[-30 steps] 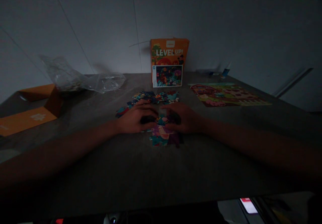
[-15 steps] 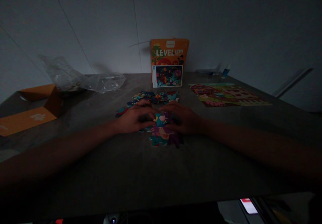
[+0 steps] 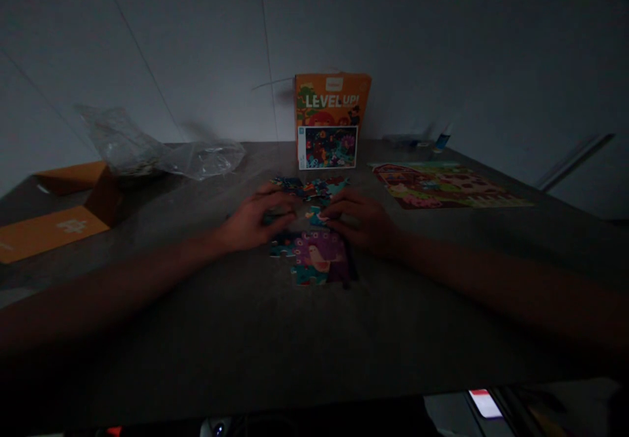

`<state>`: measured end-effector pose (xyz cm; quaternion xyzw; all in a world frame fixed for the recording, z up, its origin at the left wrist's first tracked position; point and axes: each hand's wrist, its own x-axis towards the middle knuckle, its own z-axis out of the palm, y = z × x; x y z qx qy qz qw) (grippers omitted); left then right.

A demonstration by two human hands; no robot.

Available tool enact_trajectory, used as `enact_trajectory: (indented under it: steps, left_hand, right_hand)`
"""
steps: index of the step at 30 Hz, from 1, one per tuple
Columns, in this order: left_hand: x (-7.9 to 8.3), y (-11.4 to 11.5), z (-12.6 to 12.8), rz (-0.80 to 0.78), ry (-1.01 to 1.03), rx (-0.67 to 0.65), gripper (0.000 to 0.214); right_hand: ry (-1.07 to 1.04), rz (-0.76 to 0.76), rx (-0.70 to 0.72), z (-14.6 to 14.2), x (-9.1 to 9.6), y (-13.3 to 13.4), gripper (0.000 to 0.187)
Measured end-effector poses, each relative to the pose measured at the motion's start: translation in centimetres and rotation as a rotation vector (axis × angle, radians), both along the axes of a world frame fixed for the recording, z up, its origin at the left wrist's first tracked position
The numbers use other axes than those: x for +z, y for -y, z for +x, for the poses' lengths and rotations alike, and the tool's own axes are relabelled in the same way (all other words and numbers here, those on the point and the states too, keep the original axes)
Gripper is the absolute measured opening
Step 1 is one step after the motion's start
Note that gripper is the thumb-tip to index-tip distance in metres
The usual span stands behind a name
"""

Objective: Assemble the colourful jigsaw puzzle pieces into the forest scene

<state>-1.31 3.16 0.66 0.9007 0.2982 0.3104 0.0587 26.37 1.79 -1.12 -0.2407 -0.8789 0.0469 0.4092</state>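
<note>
The scene is very dark. A partly joined patch of jigsaw pieces [image 3: 319,261] with a purple and teal picture lies on the grey table [image 3: 275,332]. Loose pieces [image 3: 309,188] are scattered just behind it. My left hand [image 3: 253,221] rests palm down on pieces at the patch's far left corner, fingers curled forward. My right hand [image 3: 361,221] lies beside it on the right, and its fingertips pinch a small teal piece [image 3: 317,214] between the two hands.
An orange puzzle box [image 3: 330,120] stands upright at the back by the wall. A finished puzzle picture [image 3: 447,185] lies to the right. A clear plastic bag [image 3: 162,152] and an orange box lid [image 3: 59,211] sit at the left. A lit phone screen [image 3: 484,403] shows below the table's edge.
Both hands have slid away from me, off the joined patch and toward the loose pieces. The purple picture on the patch is now uncovered.
</note>
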Motion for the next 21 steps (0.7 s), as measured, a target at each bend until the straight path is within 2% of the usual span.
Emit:
enact_trajectory:
  steps: [3,5,7,9,13,17,21]
  left_hand:
    - [0.2,-1.2,-1.0,0.075,0.032,0.316,0.027]
    - [-0.1,-2.1,-1.6,0.116,-0.047,0.492,0.029]
    - [-0.6,-2.7,-2.0,0.12,-0.164,0.63,0.033]
    - [-1.2,-3.1,-2.1,0.074,-0.27,0.713,0.035]
    - [-1.7,-3.3,-2.0,0.016,-0.373,0.698,0.039]
    - [-1.7,-3.4,-2.1,0.023,-0.361,0.658,0.038]
    - [-1.6,-3.3,-2.1,0.081,-0.333,0.62,0.035]
  right_hand:
    - [-0.116,-0.074,-0.186,0.4,-0.1,-0.9,0.012]
    - [-0.154,-0.14,-0.301,0.7,-0.2,-1.6,0.011]
    - [-0.151,-0.187,-0.388,1.0,-0.4,-2.3,0.01]
    - [-0.123,-0.201,-0.442,1.2,-0.6,-2.7,0.011]
    - [-0.09,-0.172,-0.5,1.4,-1.0,-3.1,0.01]
    - [-0.107,-0.149,-0.521,1.6,-1.3,-3.4,0.013]
    - [-0.032,-0.188,-0.546,1.6,-1.5,-3.6,0.017]
